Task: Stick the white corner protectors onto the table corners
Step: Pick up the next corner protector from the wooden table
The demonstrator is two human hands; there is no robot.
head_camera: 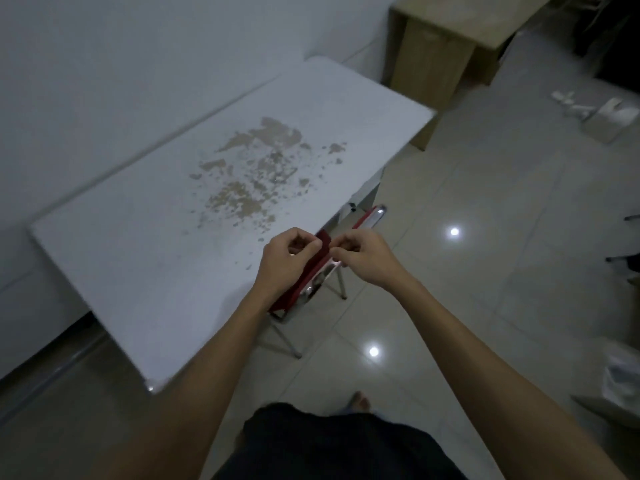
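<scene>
- Nearest the camera, at the bottom middle of the frame, dark shorts [332, 445] and a bare foot [360, 400] are showing above the tiled floor [485, 237].
- Both forearms are reaching up to the middle of the frame, where the left hand [287, 261] and the right hand [363, 258] are meeting over the near long edge of the white table [138, 271].
- Fingers on both hands are pinching together, almost touching, on something tiny between them; it looks like a protector being peeled of its backing, but the piece itself is too small and blurred to make out.
- Next, I would judge, the bared sticky side needs lining up squarely with a table corner and pressing on firmly.
- The lower-left table corner [152, 388] is showing a faint glint; whether a protector is already there is unclear.
- A red chair [311, 282] is sitting half hidden beneath the hands and tabletop.
- At the upper right, small white bits [568, 102] are lying on the floor, possibly the spare protectors.
</scene>
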